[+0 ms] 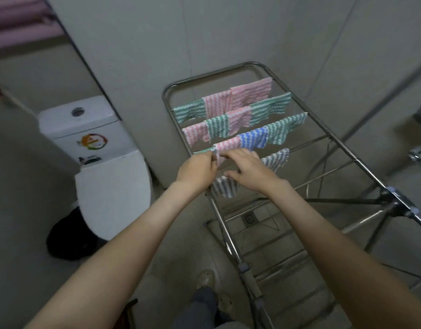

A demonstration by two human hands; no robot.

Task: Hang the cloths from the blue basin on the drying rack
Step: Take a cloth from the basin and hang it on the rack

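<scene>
While both forearms were stretched straight out ahead of me and converged over the rack, my left hand (197, 170) sat knuckles-up with its fingers curled under. The fingertips pinched the lower left edge of the pink-and-white cloth (226, 146). My right hand (250, 172) lay palm-down just beside it, angled leftward. Its fingers were straight and held together, and they rested across the rail, nearly meeting the left fingertips. The thumb was spread toward me. The frame was blurred at the fingertips, so I could not tell whether the right fingers pressed cloth or bare rail.

Directly below the two hands, a grey-and-white cloth (225, 188) hung from the next nearer rail. A second grey-and-white piece (277, 159) hung just right of the right hand.

The pinched cloth hung on the same rail as a blue-and-white cloth (254, 138) and a green-and-white cloth (284, 129). Two farther rails carried more pink and green cloths side by side. All hung on the metal drying rack (228, 236), whose nearer rails were bare.

Left of the rack stood a white toilet (111, 191), lid down. A floor drain (248, 218) showed through the rails.
</scene>
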